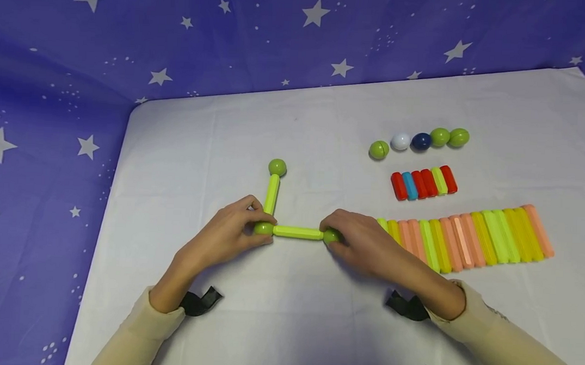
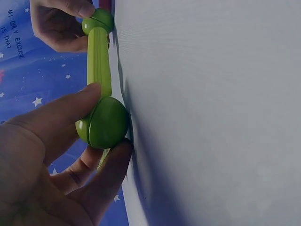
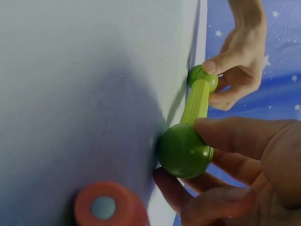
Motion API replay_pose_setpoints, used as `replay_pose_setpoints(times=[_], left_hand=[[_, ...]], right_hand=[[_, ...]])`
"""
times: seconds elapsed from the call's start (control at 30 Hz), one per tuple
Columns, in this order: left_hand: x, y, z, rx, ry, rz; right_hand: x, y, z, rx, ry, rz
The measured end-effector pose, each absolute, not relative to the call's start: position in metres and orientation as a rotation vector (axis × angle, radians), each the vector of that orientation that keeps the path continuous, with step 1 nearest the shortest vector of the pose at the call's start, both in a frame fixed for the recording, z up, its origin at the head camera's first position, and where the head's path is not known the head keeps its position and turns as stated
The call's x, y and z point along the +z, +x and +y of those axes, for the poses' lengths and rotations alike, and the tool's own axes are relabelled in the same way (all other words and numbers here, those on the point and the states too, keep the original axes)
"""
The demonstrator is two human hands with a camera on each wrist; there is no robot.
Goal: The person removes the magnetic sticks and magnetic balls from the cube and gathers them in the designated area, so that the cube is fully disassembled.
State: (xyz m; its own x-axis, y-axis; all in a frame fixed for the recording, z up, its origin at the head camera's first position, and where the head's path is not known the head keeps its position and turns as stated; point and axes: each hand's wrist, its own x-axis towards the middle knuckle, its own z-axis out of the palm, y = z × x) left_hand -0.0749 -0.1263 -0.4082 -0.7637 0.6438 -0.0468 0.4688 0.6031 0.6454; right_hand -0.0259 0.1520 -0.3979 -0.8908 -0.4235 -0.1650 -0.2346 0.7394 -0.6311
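Two yellow-green rods and several green balls form an L shape on the white table. My left hand pinches the corner ball between thumb and fingers. From that ball one rod runs right to the end ball, which my right hand pinches. The other rod points away from me and ends at the far ball, which no hand touches. In the right wrist view the end ball meets the rod's tip, with thumb and fingers on either side of it.
To the right lies a long row of yellow, green and salmon rods, its near-left part behind my right hand. Beyond it are a row of short red, blue and green rods and a line of green, white and navy balls. Starry blue cloth hangs behind.
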Motion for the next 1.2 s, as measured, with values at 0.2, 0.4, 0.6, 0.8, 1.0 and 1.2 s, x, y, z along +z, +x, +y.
replay_pose_setpoints(times=[0.2,0.4,0.6,0.8,1.0,1.2], left_hand=[[-0.410,-0.078,-0.127,0.988,0.879,2.539],[-0.412,-0.079,-0.127,1.021,0.862,2.522],[-0.412,-0.079,-0.128,1.034,0.849,2.515],[-0.410,-0.078,-0.128,1.029,0.852,2.518],[-0.411,-0.078,-0.129,1.033,0.827,2.523],[-0.412,-0.078,-0.129,1.051,0.809,2.503]], right_hand=[[-0.398,-0.029,0.155,-0.898,-0.540,2.640],[-0.400,-0.031,0.157,-0.908,-0.549,2.634],[-0.399,-0.032,0.157,-0.893,-0.566,2.623],[-0.398,-0.031,0.162,-0.925,-0.528,2.650],[-0.397,-0.033,0.169,-1.020,-0.496,2.698],[-0.391,-0.043,0.178,-1.153,-0.336,2.739]])
